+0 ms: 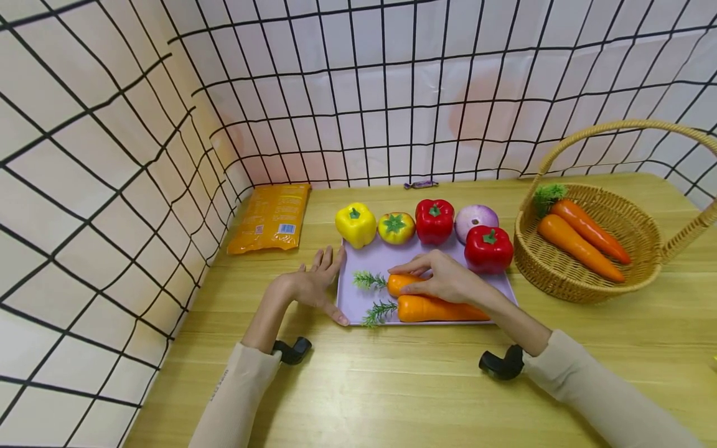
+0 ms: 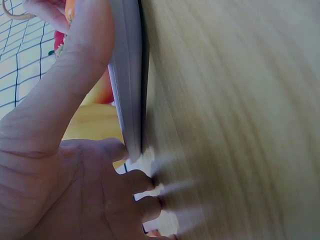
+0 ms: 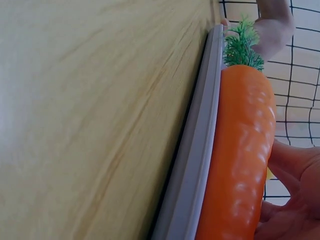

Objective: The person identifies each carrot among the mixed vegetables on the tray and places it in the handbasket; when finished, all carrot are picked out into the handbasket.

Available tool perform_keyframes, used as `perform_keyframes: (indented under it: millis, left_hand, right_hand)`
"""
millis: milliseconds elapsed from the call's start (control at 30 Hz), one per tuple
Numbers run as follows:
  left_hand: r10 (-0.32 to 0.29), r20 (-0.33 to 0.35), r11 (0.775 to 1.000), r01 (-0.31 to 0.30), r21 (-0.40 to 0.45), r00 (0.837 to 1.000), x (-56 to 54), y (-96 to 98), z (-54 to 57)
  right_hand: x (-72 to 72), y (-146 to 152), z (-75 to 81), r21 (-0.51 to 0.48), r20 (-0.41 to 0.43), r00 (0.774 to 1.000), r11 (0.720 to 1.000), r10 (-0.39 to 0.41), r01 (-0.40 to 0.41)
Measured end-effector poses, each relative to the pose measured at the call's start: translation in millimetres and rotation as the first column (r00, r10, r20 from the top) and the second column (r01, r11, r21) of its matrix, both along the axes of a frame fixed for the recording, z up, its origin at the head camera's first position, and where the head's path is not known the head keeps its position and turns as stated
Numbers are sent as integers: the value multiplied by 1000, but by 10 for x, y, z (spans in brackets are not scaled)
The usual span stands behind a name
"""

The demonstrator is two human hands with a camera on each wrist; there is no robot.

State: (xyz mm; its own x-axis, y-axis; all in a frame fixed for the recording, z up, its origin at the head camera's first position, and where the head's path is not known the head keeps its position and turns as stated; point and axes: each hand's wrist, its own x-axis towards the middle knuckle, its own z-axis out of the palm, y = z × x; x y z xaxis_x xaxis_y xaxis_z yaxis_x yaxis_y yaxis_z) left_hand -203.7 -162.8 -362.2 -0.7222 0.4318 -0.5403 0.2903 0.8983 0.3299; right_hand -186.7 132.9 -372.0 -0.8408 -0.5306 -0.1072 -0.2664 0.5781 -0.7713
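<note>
A lilac tray (image 1: 358, 255) lies on the table with two carrots along its near side. My right hand (image 1: 448, 277) grips the farther carrot (image 1: 399, 285) near its leafy end, thumb on one side and fingers on the other; the forearm hides the rest of it. The nearer carrot (image 1: 431, 309) lies beside it along the tray's front edge, large in the right wrist view. My left hand (image 1: 313, 287) rests with spread fingers against the tray's left edge. Along the tray's far side sit a yellow bell pepper (image 1: 356, 225), a yellow-red tomato-like fruit (image 1: 396, 228), two red bell peppers (image 1: 434, 221) and a purple onion (image 1: 476, 221).
On the right stands a wicker basket (image 1: 551, 283) with a tall handle, holding two more carrots (image 1: 582, 242). An orange packet (image 1: 271, 218) lies at the back left. A small purple wrapped candy (image 1: 421, 185) is by the black-lined back wall (image 1: 370, 93).
</note>
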Motion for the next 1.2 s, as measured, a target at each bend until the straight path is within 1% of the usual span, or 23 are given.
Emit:
perform_keyframes:
  millis: [367,633,867,1000,1200]
  left_hand:
    - [-7,-10,1000,7,4,1000,4,-10,-8]
    - [-3,-10,1000,3,6,1000,8,-6,-11]
    - [-5,-15,1000,5,13,1000,10,3,0]
    - [-8,-21,1000,8,13,1000,4,4,2]
    - [-15,-24,1000,15,1,1000,12,1,11]
  right_hand:
    - [-14,26,3,-37,50,998,999,28,-26]
    - [-11,35,-42,-65,41,999,997,31,-28]
    - [10,64,-14,-77,54,998,997,11,-7]
    - [27,79,27,-71,34,999,997,-14,16]
    - [52,80,89,-53,-19,1000,998,-18,17]
